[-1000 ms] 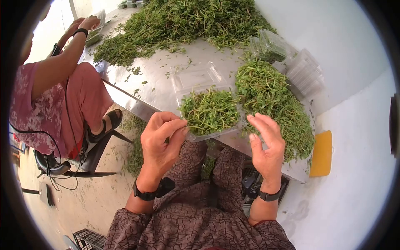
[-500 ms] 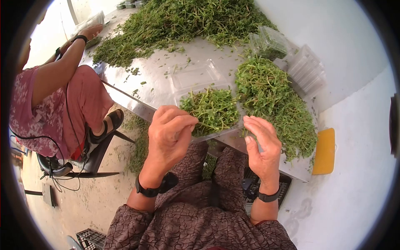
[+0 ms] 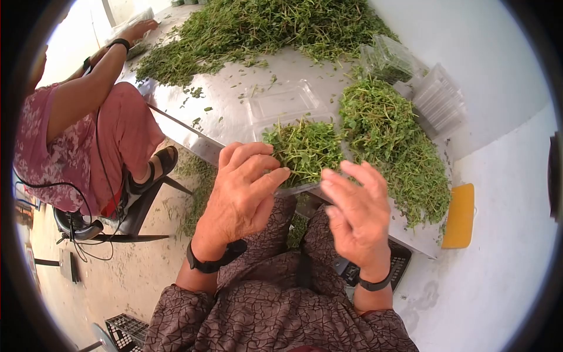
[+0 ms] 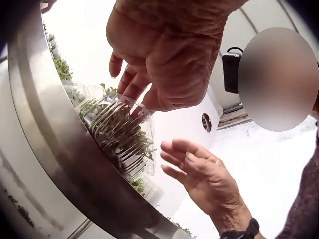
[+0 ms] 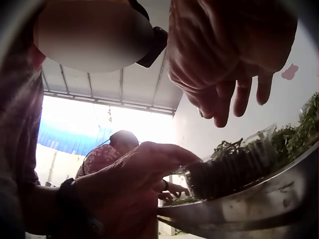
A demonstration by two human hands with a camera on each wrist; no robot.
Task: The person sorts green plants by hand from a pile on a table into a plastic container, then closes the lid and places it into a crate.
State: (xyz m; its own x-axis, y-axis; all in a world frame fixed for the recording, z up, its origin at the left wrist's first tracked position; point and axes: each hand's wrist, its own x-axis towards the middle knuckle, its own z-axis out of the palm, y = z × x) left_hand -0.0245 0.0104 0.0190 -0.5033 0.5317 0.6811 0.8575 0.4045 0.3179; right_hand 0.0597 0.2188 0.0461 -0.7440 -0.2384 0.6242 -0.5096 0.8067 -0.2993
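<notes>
A clear plastic clamshell tray (image 3: 305, 155) heaped with green herb sprigs sits at the near edge of the steel table (image 3: 229, 117), its lid (image 3: 281, 101) folded open behind it. My left hand (image 3: 255, 179) lies at the tray's near left corner, its fingers touching the rim and the herbs. In the left wrist view the left hand (image 4: 159, 64) reaches down onto the tray (image 4: 119, 129). My right hand (image 3: 352, 196) hovers at the tray's near right side, fingers spread and holding nothing. From the right wrist view, the right hand (image 5: 224, 64) hangs above the tray (image 5: 234, 167).
A loose herb pile (image 3: 393, 141) lies right of the tray, and a larger heap (image 3: 264, 26) covers the far table. Stacked empty clear containers (image 3: 440, 100) stand at the right. A yellow object (image 3: 460, 214) sits beyond the table's corner. Another person in pink (image 3: 76, 129) sits on the left.
My left hand has moved right, from a pinch beside the tray to resting on its near corner. My right hand has shifted left and lower, closer to the tray.
</notes>
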